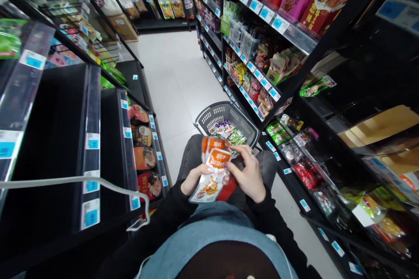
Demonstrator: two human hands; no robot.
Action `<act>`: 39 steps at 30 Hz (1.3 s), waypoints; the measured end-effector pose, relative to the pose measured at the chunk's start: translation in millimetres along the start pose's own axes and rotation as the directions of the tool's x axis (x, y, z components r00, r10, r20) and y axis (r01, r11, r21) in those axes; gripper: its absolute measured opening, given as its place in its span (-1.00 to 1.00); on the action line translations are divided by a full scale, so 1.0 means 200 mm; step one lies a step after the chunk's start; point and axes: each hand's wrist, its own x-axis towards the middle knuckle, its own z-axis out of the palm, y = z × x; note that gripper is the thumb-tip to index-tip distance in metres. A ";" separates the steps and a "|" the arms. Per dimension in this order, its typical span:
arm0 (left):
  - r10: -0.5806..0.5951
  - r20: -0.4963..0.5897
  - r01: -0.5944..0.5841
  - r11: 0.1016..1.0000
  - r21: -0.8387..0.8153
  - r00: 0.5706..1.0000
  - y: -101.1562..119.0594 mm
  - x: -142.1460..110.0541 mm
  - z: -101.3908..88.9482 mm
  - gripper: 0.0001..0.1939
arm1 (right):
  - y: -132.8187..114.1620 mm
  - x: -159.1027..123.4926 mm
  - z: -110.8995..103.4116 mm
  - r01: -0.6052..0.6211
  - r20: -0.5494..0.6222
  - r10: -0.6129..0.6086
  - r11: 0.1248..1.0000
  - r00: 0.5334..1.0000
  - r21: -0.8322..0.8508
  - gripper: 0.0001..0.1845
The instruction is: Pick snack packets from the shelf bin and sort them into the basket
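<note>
Over my lap, my left hand [199,178] grips the left side of an orange and white snack packet [211,185], with the thumb lying on its front. A second orange packet [209,144] shows behind its top edge. My right hand [249,173] pinches the right side of the packets with thumb and fingers. Something red [227,189] is partly hidden below them, between my hands. Just beyond my knees stands a grey shopping basket [214,112] holding several small purple, white and green packets [229,133].
Shelves with price tags [91,139] run along my left, with round food tubs [144,159] low down. On the right, a shelf unit [271,19] carries boxes and bagged snacks. A pale cable [108,182] crosses on the left. The tiled aisle floor [173,65] lies ahead.
</note>
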 end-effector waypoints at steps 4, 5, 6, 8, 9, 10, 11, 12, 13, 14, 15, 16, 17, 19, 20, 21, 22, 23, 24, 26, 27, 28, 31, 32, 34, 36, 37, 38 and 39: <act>-0.205 0.020 0.202 0.974 0.101 0.979 -0.03 0.01 -0.06 -0.64 | 0.10 -0.01 -0.02 -0.164 0.193 0.134 0.975 0.972 0.149 -0.86; -0.231 -0.026 0.233 0.965 0.120 0.973 -0.03 0.02 -0.08 -0.65 | 0.14 -0.02 -0.03 -0.207 0.217 0.166 0.961 0.962 0.184 -0.84; -0.227 -0.097 0.238 0.962 0.133 0.969 -0.04 0.04 -0.09 -0.66 | 0.18 -0.03 -0.05 -0.240 0.228 0.192 0.948 0.955 0.208 -0.81; -0.143 -0.279 0.189 0.971 0.145 0.950 -0.04 0.07 -0.12 -0.71 | 0.27 -0.07 -0.09 -0.292 0.216 0.246 0.932 0.945 0.215 -0.78; -0.086 -0.370 0.148 0.978 0.144 0.925 -0.04 0.08 -0.13 -0.73 | 0.33 -0.09 -0.12 -0.323 0.203 0.284 0.925 0.937 0.198 -0.78; -0.041 -0.446 0.112 0.984 0.136 0.894 -0.04 0.09 -0.16 -0.74 | 0.39 -0.12 -0.15 -0.365 0.193 0.332 0.915 0.923 0.171 -0.77; -0.012 -0.500 0.081 0.990 0.117 0.866 -0.03 0.09 -0.18 -0.74 | 0.45 -0.14 -0.18 -0.409 0.188 0.383 0.903 0.904 0.130 -0.77; 0.004 -0.532 0.050 0.995 0.087 0.847 -0.02 0.09 -0.20 -0.73 | 0.51 -0.16 -0.21 -0.453 0.181 0.433 0.887 0.883 0.088 -0.77; 0.014 -0.545 0.015 0.999 0.049 0.838 -0.02 0.08 -0.23 -0.72 | 0.57 -0.18 -0.23 -0.498 0.156 0.486 0.865 0.860 0.055 -0.77; 0.024 -0.542 -0.022 1.000 0.010 0.840 -0.01 0.07 -0.25 -0.70 | 0.62 -0.19 -0.24 -0.541 0.117 0.534 0.840 0.838 0.037 -0.77; 0.034 -0.531 -0.057 0.998 -0.027 0.847 0.00 0.06 -0.26 -0.68 | 0.68 -0.19 -0.24 -0.577 0.067 0.574 0.816 0.816 0.036 -0.78; 0.043 -0.518 -0.083 0.995 -0.056 0.854 0.01 0.05 -0.26 -0.65 | 0.73 -0.18 -0.23 -0.604 0.014 0.604 0.796 0.797 0.052 -0.79; 0.050 -0.508 -0.102 0.992 -0.074 0.860 0.02 0.05 -0.26 -0.62 | 0.78 -0.16 -0.20 -0.620 -0.034 0.624 0.780 0.781 0.081 -0.80; 0.054 -0.489 -0.121 0.987 -0.105 0.871 0.02 0.04 -0.25 -0.55 | 0.86 -0.10 -0.12 -0.634 -0.095 0.650 0.758 0.754 0.154 -0.83; 0.049 -0.474 -0.122 0.985 -0.123 0.879 0.01 0.05 -0.24 -0.51 | 0.90 -0.06 -0.07 -0.642 -0.103 0.661 0.748 0.743 0.172 -0.85; 0.047 -0.457 -0.122 0.983 -0.136 0.888 0.01 0.05 -0.23 -0.48 | 0.93 -0.03 -0.03 -0.653 -0.100 0.671 0.740 0.735 0.162 -0.88; 0.052 -0.440 -0.124 0.983 -0.137 0.897 0.00 0.06 -0.22 -0.46 | 0.96 -0.01 0.02 -0.666 -0.088 0.677 0.736 0.731 0.124 -0.88; 0.065 -0.430 -0.131 0.984 -0.124 0.901 -0.01 0.07 -0.21 -0.45 | 0.99 0.01 0.05 -0.673 -0.078 0.678 0.735 0.731 0.077 -0.87; 0.087 -0.429 -0.140 0.985 -0.095 0.899 -0.02 0.07 -0.20 -0.45 | 1.01 0.01 0.08 -0.674 -0.064 0.675 0.738 0.735 0.034 -0.86; 0.139 -0.458 -0.160 0.987 -0.009 0.878 -0.03 0.07 -0.21 -0.49 | 1.02 0.00 0.11 -0.670 -0.024 0.670 0.742 0.742 -0.007 -0.87; 0.164 -0.484 -0.167 0.985 0.039 0.859 -0.04 0.07 -0.21 -0.52 | 1.02 -0.02 0.12 -0.673 0.006 0.673 0.739 0.739 -0.007 -0.89; 0.186 -0.511 -0.166 0.982 0.084 0.839 -0.04 0.07 -0.22 -0.53 | 1.00 -0.05 0.12 -0.676 0.043 0.675 0.737 0.736 0.002 -0.89; 0.231 -0.558 -0.138 0.969 0.204 0.797 -0.05 0.07 -0.22 -0.55 | 0.88 -0.10 0.11 -0.607 0.108 0.598 0.781 0.795 0.147 -0.75; 0.237 -0.554 -0.123 0.964 0.236 0.798 -0.06 0.07 -0.22 -0.55 | 0.81 -0.11 0.10 -0.544 0.103 0.536 0.809 0.838 0.223 -0.70; 0.241 -0.527 -0.100 0.955 0.280 0.815 -0.08 0.10 -0.21 -0.55 | 0.67 -0.12 0.08 -0.403 0.085 0.399 0.847 0.913 0.347 -0.66; 0.253 -0.505 -0.106 0.947 0.302 0.825 -0.10 0.12 -0.18 -0.53 | 0.55 -0.12 0.07 -0.328 0.087 0.321 0.854 0.943 0.405 -0.68; 0.263 -0.500 -0.117 0.945 0.305 0.825 -0.11 0.14 -0.17 -0.52 | 0.50 -0.11 0.07 -0.310 0.071 0.310 0.854 0.948 0.417 -0.70; 0.276 -0.497 -0.130 0.942 0.309 0.823 -0.12 0.15 -0.16 -0.51 | 0.47 -0.10 0.07 -0.302 0.044 0.313 0.855 0.949 0.422 -0.71; 0.290 -0.495 -0.142 0.938 0.316 0.819 -0.13 0.16 -0.16 -0.50 | 0.45 -0.10 0.07 -0.299 0.013 0.324 0.854 0.946 0.426 -0.73</act>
